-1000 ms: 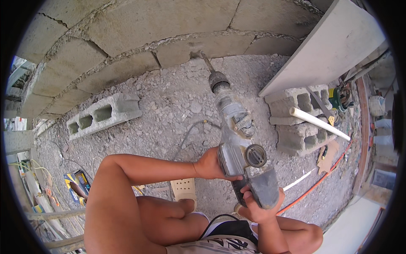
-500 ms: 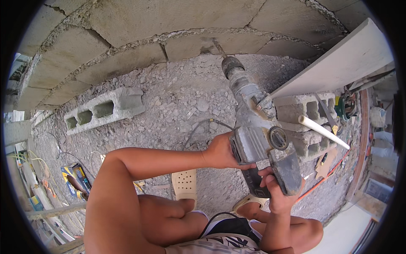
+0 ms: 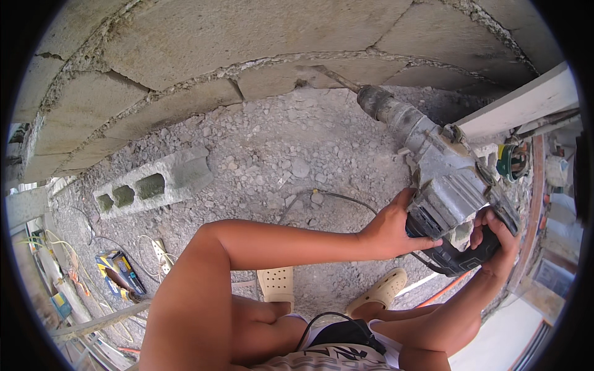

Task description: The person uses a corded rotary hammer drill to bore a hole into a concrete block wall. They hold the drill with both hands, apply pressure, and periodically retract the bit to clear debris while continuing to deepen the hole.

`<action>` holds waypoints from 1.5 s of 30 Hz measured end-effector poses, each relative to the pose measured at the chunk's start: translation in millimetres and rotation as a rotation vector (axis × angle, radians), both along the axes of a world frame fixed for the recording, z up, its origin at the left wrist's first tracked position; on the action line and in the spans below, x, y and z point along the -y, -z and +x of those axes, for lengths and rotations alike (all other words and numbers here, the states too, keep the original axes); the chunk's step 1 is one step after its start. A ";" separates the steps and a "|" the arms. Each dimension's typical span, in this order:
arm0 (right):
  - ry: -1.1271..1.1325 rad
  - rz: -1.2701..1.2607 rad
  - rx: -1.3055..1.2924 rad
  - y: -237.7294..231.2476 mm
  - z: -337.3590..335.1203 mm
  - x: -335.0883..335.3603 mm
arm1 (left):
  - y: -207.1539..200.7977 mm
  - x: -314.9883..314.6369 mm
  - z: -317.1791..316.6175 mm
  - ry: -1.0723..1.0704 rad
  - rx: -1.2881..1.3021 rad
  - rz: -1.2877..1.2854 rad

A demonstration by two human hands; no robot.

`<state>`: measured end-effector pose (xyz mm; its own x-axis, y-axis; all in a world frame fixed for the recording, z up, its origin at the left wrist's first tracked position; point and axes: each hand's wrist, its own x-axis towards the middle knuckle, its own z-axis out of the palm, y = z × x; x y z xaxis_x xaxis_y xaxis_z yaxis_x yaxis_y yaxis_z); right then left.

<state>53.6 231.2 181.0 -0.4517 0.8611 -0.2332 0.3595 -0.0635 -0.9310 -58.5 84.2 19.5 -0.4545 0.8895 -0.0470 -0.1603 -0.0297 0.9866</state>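
A dusty grey rotary hammer drill (image 3: 448, 185) is held between my two hands, right of centre. Its long bit (image 3: 337, 76) points up and left, with the tip against the lower course of the block wall (image 3: 247, 31), beside a small dark chipped spot. My left hand (image 3: 390, 230) is wrapped round the rear of the motor housing, thumb on top. My right hand (image 3: 495, 241) is closed round the back handle. The trigger is hidden under its fingers. From the tool's underside a dark cord (image 3: 346, 196) loops over the rubble.
Loose rubble (image 3: 278, 148) covers the ground below the wall. A hollow concrete block (image 3: 179, 179) lies at the left, near a blue and yellow box (image 3: 119, 275). A pale board (image 3: 526, 105) leans at the right. My feet wear beige clogs (image 3: 276, 283).
The drill's body and both my hands have swung to the right, so the bit now meets the wall at a flatter angle. The drill now covers most of the stacked blocks at right.
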 end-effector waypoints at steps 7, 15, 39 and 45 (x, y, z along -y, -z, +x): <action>0.010 -0.006 -0.028 14.3 -0.4 -30.3 | 0.3 -20.1 4.4 -0.015 -0.080 -0.057; -0.002 -0.085 -0.066 20.5 -4.8 -17.0 | -6.6 -14.3 -3.3 0.060 -0.026 -0.187; -0.095 -0.131 -0.145 0.3 49.0 154.1 | -6.3 112.7 19.9 0.089 -0.004 -0.025; -0.076 -0.156 -0.142 4.0 41.0 158.5 | -0.7 118.1 16.4 0.076 0.003 -0.024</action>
